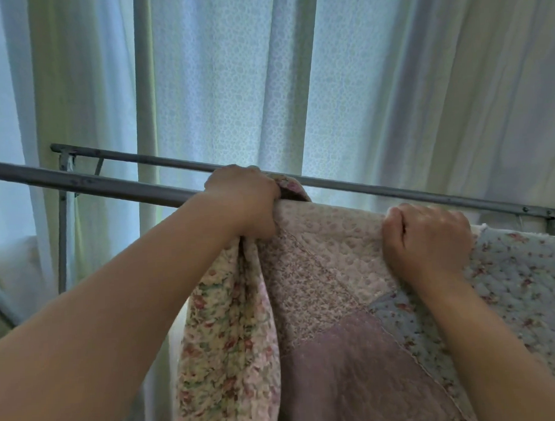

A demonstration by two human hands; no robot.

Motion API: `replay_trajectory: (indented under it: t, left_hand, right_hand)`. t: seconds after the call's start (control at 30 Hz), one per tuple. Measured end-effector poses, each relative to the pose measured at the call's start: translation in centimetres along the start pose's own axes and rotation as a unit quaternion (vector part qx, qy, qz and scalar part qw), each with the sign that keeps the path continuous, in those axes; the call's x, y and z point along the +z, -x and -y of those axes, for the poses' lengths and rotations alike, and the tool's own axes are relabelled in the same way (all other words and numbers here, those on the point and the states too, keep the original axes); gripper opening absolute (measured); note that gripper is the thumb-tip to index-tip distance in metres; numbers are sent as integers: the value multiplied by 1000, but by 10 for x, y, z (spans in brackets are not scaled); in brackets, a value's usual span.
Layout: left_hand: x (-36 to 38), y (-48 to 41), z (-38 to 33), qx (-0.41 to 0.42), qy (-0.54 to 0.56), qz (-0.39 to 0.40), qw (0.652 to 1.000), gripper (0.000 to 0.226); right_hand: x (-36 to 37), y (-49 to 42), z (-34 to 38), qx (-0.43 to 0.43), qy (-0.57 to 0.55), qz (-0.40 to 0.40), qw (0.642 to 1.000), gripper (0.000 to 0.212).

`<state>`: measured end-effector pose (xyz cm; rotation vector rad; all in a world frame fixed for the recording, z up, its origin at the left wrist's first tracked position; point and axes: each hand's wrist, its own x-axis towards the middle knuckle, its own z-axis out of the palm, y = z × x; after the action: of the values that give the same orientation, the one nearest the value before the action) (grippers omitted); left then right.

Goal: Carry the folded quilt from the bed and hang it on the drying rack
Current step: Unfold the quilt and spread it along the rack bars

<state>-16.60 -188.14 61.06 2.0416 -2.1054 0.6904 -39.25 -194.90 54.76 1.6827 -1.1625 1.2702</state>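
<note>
Floral patchwork quilt (332, 319) draped over the near rail of the grey metal drying rack (87, 182), left hand (247, 200) gripping its bunched corner, right hand (427, 238) clenched on its top fold, pale curtains (226, 79) behind

Curtains fill everything ahead of me. A sheer white curtain (232, 85) with a fine lacy pattern hangs in long folds at the middle, and cool daylight glows through it. To its left hangs a pale cream-green drape (82, 75), to its right a cream drape (471, 90), both duller. A grey upright bar (143, 57) stands between the left drape and the sheer; I cannot tell what it belongs to.
</note>
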Motion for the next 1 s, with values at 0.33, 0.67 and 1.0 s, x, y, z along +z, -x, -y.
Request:
replay_trajectory:
  t: [0.33,0.67,1.0]
  left_hand:
    - [6,-9,5,49,27,-57,997,27]
    - [14,-14,30,159,108,-72,979,21]
    - [14,-10,51,187,189,-71,961,24]
  right_hand:
    - [4,-27,116,-34,-17,75,996,42]
    - [26,-20,136,-19,50,-33,998,42]
    - [29,-20,138,-33,115,-29,992,41]
